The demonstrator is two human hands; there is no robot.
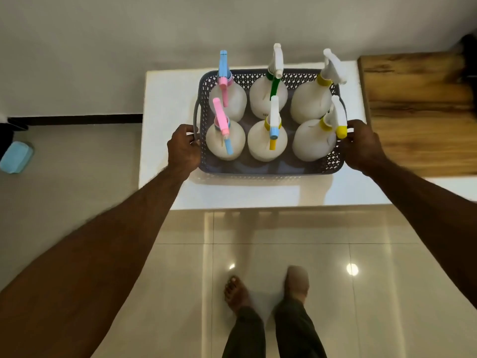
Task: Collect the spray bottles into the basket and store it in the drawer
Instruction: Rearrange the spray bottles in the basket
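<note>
Six white spray bottles (268, 140) upright in grey basket (271, 169) — seemingly lifted.

white table (165, 140); wooden board (418, 112) at right | blue object (16, 157) on floor

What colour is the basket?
Grey, with a perforated diamond-pattern wall: basket, clearest in the head view.

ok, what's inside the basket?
Six white spray bottles, upright in two rows of three, fill the basket. Its floor is mostly covered. Left hand and right hand grip its handles.
</note>
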